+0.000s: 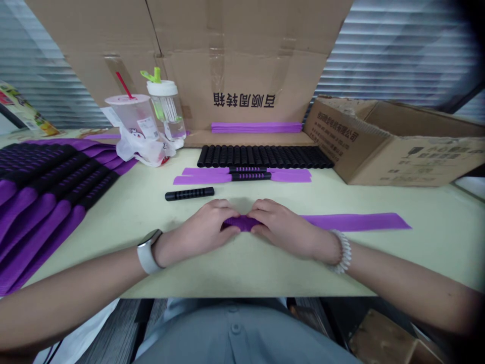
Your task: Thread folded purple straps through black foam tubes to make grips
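Note:
Both my hands pinch one purple strip [352, 222] near the table's front middle. My left hand [202, 227] grips its bunched left end, and my right hand [286, 230] grips it just beside, thumbs and fingertips close together. The strip's flat tail runs out to the right beyond my right wrist. A loose black slotted piece [189, 193] lies just behind my left hand. Farther back are two purple strips with black slotted pieces round their middles [251, 176]. Behind them a row of black pieces [265, 157] stretches side by side.
Finished-looking purple and black bands [56, 177] are piled at the left. A lidded cup [136, 119] in a plastic bag and a bottle [166, 108] stand at the back left. An open cardboard box [409, 162] sits at the right. Flat purple strips [256, 128] lie by the upright cardboard [242, 65].

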{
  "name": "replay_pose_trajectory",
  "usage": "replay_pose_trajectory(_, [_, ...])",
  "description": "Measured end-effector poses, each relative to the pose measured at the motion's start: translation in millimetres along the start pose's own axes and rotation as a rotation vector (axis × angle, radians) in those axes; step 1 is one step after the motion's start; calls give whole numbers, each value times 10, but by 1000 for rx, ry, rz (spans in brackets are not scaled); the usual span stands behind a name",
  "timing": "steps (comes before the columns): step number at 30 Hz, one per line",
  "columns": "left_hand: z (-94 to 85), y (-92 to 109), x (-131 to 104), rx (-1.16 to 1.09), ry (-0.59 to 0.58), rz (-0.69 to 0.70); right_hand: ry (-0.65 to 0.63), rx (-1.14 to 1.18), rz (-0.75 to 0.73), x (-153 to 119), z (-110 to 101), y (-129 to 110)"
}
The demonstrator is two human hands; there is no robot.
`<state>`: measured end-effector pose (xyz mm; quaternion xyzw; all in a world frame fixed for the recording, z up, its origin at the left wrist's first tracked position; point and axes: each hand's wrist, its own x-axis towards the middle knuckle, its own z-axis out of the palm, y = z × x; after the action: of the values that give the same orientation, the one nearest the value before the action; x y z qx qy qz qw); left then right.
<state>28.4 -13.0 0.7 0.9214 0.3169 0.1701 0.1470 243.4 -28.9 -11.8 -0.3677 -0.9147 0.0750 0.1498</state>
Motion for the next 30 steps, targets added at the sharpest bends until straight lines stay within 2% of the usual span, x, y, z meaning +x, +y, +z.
replay_pose_trajectory(17, [5, -9, 6, 16, -31, 2, -48, -126, -48, 12, -9, -21])
replay_pose_trajectory(30, [27, 0, -7, 28, -50, -7, -29, -172, -74, -2, 30, -4])
